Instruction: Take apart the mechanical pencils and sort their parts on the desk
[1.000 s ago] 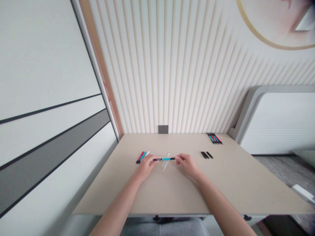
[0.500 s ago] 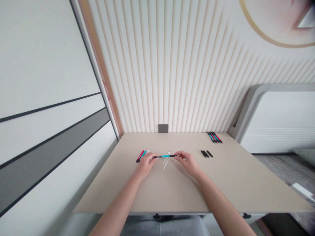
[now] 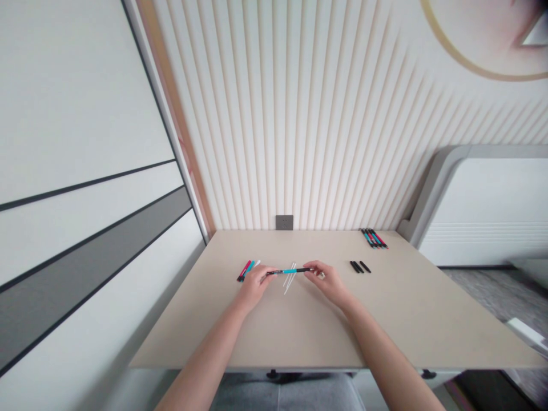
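Blue-black pen between both hands

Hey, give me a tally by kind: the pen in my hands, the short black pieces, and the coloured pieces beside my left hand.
Slim teal-and-black pen: 1
Short black cylindrical pieces: 3
Slim red, teal and white pieces beside your left hand: 3 visible, partly hidden
Total: 7 visible

Pen | from here I see it slim, turquoise mid-length, black either side | lying almost straight across | held between left hand and right hand
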Available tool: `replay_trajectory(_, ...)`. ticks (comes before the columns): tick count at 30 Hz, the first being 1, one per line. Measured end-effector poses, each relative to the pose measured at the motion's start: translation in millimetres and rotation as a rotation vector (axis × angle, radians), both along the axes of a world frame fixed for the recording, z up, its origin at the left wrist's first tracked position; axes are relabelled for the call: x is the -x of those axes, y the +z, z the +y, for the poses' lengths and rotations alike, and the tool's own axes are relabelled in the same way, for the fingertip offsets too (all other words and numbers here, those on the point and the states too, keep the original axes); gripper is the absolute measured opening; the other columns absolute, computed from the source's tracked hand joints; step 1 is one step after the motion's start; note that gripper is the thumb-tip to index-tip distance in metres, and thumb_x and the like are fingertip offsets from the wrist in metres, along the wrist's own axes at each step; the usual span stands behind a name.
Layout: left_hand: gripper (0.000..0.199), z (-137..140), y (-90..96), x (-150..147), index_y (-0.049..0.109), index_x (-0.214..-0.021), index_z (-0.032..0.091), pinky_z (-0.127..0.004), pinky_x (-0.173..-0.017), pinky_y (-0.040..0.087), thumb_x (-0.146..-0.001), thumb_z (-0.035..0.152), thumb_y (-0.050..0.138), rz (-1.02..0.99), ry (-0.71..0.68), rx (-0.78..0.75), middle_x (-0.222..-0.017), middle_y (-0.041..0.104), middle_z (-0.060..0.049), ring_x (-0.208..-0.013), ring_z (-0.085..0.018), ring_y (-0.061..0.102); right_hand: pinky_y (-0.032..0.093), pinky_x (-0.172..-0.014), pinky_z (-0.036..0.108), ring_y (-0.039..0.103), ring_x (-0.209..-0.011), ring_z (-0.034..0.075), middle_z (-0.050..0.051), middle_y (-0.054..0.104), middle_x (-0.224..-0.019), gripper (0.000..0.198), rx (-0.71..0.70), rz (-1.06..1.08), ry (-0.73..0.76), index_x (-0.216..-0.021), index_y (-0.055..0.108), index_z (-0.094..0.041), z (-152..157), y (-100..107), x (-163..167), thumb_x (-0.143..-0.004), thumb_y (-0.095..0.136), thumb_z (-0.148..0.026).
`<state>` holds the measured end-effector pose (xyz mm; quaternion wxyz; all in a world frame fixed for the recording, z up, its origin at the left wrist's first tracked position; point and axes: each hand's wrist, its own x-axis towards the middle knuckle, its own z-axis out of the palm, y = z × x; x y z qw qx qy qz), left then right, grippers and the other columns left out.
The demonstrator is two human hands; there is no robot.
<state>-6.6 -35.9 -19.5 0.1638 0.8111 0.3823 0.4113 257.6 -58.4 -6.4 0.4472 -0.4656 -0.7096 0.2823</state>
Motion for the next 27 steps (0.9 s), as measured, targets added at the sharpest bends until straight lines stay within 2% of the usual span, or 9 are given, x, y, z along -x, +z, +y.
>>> replay_trajectory(3,0.016,0.0,0.0,0.1,0.069,-0.102,0.022,-0.034,-0.085,0.049,-0.091,0.022,0.057,0.004,-0.006,-0.015,-0.092,0.072,-0.003,-0.085,-0.018,0.065,0.042,-0.067,0.026,0.057,-0.068,0.016,0.003,0.069,-0.076,0.033,0.037,-0.051,-0.005,-0.085,0.070,-0.019,-2.0,2.0,1.2,-0.090,0.051,-0.046)
replay_trajectory(6,0.016,-1.2,2.1,-1.2,0.069,-0.101,0.022,-0.033,-0.084,0.050,-0.090,0.021,0.059,-0.001,-0.049,-0.033,-0.093,0.073,-0.004,-0.086,-0.018,0.065,0.036,-0.054,0.024,0.048,-0.051,0.012,0.000,0.058,-0.053,0.050,0.108,-0.106,-0.033,-0.061,0.062,-0.017,-1.7,-1.4,3.2,-0.093,0.041,-0.050)
replay_trajectory(8,0.015,-2.0,2.9,-2.4,0.070,-0.100,0.023,-0.032,-0.083,0.050,-0.090,0.022,0.059,-0.012,-0.055,-0.037,-0.092,0.073,-0.004,-0.086,-0.018,0.065,0.033,-0.050,0.023,0.043,-0.045,0.011,-0.001,0.051,-0.045,0.057,0.151,-0.109,-0.031,-0.053,0.055,-0.018,-0.8,-4.6,4.6,-0.095,0.036,-0.053)
replay_trajectory(11,0.019,-1.8,1.0,-3.9,0.068,-0.105,0.022,-0.032,-0.079,0.051,-0.088,0.027,0.060,-0.070,0.023,-0.009,-0.093,0.072,-0.005,-0.080,-0.017,0.064,0.033,-0.050,0.023,0.042,-0.043,0.011,-0.002,0.048,-0.043,0.060,0.174,-0.098,-0.030,-0.051,0.052,-0.018,0.7,-8.2,6.2,-0.095,0.034,-0.055)
replay_trajectory(14,0.031,0.6,-4.8,-4.9,0.065,-0.113,0.020,-0.029,-0.067,0.051,-0.085,0.033,0.064,-0.140,0.146,0.055,-0.087,0.071,-0.004,-0.068,-0.016,0.061,0.034,-0.051,0.023,0.044,-0.045,0.011,-0.002,0.050,-0.046,0.060,0.171,-0.103,-0.035,-0.053,0.053,-0.018,1.8,-9.9,7.0,-0.094,0.033,-0.057)
replay_trajectory(17,0.029,3.4,-10.8,-5.4,0.069,-0.105,0.018,-0.027,-0.060,0.049,-0.084,0.037,0.064,-0.169,0.188,0.115,-0.076,0.070,-0.003,-0.062,-0.016,0.060,0.034,-0.051,0.022,0.044,-0.045,0.011,-0.002,0.050,-0.046,0.061,0.172,-0.126,-0.026,-0.053,0.053,-0.018,1.9,-11.0,8.4,-0.094,0.032,-0.058)
replay_trajectory(21,0.031,4.5,-13.2,-5.7,0.067,-0.112,0.018,-0.029,-0.065,0.050,-0.087,0.036,0.060,-0.169,0.164,0.137,-0.083,0.074,-0.005,-0.068,-0.018,0.064,0.034,-0.052,0.022,0.044,-0.046,0.011,-0.002,0.050,-0.047,0.060,0.176,-0.138,-0.016,-0.055,0.055,-0.018,0.4,-12.4,12.0,-0.094,0.034,-0.057)
replay_trajectory(27,0.031,2.5,-10.5,-5.4,0.064,-0.120,0.019,-0.032,-0.073,0.052,-0.092,0.030,0.054,-0.131,0.134,0.081,-0.090,0.075,-0.007,-0.079,-0.021,0.068,0.035,-0.051,0.023,0.046,-0.047,0.012,0.000,0.057,-0.050,0.059,0.196,-0.110,0.002,-0.057,0.058,-0.018,-1.8,-13.2,15.4,-0.094,0.035,-0.059)
